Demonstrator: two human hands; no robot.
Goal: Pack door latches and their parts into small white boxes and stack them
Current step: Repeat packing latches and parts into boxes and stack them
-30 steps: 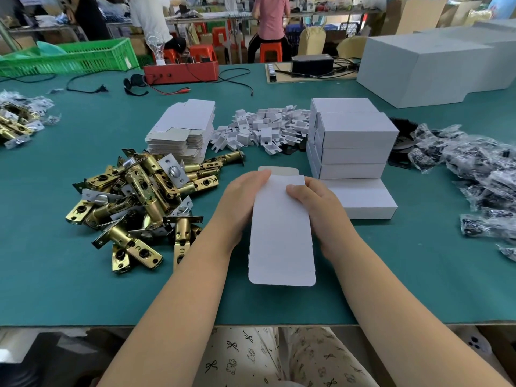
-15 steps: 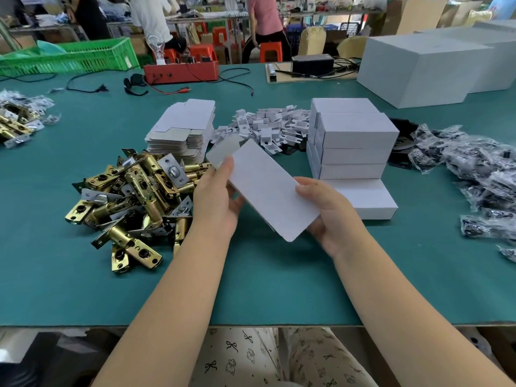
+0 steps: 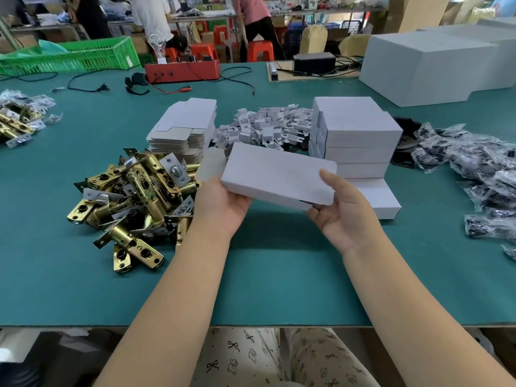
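Both hands hold a white box point(image 3: 275, 175) up over the green worktop point(image 3: 265, 280): left hand point(image 3: 220, 203) fingers clamped on its left end, right hand point(image 3: 344, 209) gripping the right end. Brass latches point(image 3: 134, 196) piled left, finished boxes point(image 3: 356, 141) stacked just behind.

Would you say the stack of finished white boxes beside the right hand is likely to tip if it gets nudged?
Probably somewhat: the stack of white boxes is several layers high and slightly uneven. The boxes look like light cardboard, so they might slide across the green table.
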